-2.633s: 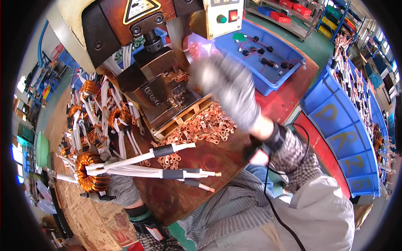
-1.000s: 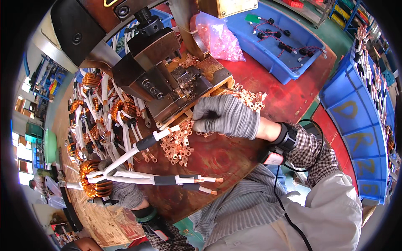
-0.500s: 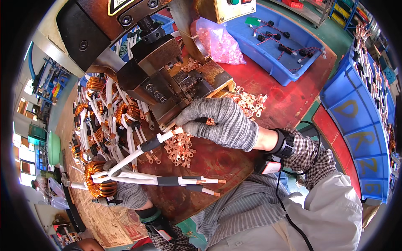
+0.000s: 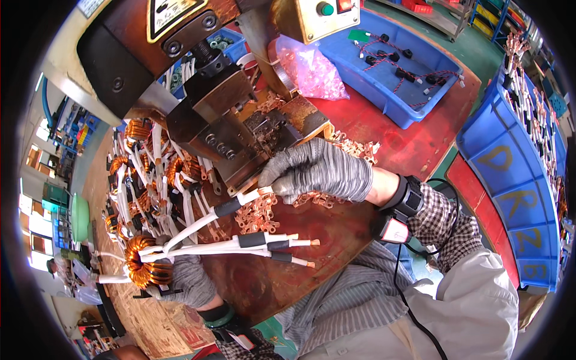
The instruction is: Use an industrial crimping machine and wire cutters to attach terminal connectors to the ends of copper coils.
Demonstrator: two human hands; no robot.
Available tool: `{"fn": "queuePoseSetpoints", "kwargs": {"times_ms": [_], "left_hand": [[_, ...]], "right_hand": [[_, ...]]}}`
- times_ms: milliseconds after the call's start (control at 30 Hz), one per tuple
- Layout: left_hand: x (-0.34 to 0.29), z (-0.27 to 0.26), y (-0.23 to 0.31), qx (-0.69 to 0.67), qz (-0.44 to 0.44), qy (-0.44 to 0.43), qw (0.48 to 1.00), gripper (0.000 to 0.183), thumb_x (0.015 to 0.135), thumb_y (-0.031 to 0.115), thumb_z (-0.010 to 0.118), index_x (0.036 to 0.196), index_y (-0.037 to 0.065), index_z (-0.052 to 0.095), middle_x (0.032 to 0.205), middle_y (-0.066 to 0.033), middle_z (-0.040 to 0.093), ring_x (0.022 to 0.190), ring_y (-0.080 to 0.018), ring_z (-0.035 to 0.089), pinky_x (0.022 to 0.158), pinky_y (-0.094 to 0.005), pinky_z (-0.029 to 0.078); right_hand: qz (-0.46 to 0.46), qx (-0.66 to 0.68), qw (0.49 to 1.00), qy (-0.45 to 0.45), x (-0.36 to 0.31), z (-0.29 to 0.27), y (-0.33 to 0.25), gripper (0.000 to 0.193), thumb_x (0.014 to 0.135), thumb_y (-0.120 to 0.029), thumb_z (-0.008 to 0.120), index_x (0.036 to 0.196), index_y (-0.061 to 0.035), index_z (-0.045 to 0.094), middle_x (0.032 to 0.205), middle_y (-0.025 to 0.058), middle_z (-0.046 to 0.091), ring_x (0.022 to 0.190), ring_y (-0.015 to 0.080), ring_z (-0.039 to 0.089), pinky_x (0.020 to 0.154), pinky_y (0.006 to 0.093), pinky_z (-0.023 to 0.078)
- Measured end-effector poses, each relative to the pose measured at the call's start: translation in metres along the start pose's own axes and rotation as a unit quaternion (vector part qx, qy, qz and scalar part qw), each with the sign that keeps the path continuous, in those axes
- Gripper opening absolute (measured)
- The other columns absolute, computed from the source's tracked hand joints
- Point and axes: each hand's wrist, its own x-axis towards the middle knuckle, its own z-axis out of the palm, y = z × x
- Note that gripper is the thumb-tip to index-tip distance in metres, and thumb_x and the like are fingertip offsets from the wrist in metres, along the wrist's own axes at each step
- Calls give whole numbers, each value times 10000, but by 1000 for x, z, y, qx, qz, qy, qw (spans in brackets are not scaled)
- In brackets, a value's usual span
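My left hand point(image 4: 195, 281), in a grey knit glove, grips a toroidal coil point(image 4: 148, 264) wound with copper wire. Several white-sleeved leads run rightward from the coil, some with black sleeves and bare copper tips. One white lead point(image 4: 195, 230) rises toward the press. At its copper end my gloved right hand point(image 4: 330, 171) is pinched closed; whether a lug sits between those fingertips is hidden. Just above them is the dark steel die of the press point(image 4: 225, 144). Loose copper lugs point(image 4: 257, 217) lie in a heap under the lead and around the right hand.
More coils with white leads point(image 4: 156, 168) are piled at the left. Behind the press stand a pink-tinted plastic bag point(image 4: 311, 72) and a shallow blue tray point(image 4: 384, 66) with twisted cables. A deep blue crate point(image 4: 504, 162) full of leads is at the right. A control box point(image 4: 318, 21) overhangs.
My left hand and the coil have shifted slightly right and tilted. The right hand's fingers have moved in over the raised lead's copper end. The view has shifted a little.
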Motion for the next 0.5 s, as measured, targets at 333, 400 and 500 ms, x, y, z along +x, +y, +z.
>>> {"fn": "queuePoseSetpoints", "kwargs": {"times_ms": [333,400,500], "left_hand": [[-8,15,-21,98,70,179,976,637,763,424,563,1252,73,355,1252,-132,409,1155,-338,367,969,-515,273],[-6,15,-22,118,45,178,976,649,759,406,579,1255,62,341,1264,-134,392,1165,-351,350,971,-525,265],[-7,9,-24,150,59,197,967,665,753,409,582,1255,52,331,1275,-136,371,1176,-357,333,974,-538,249]], "right_hand": [[88,167,977,96,26,-24,-1,131,750,-30,614,868,11,577,785,81,599,699,142,592,602,246,532],[86,175,975,107,33,-26,0,123,732,-11,622,837,26,571,735,89,592,663,150,593,561,264,540],[111,146,978,95,39,-30,6,154,740,-21,620,876,16,557,744,85,594,634,146,591,547,249,530]]}}
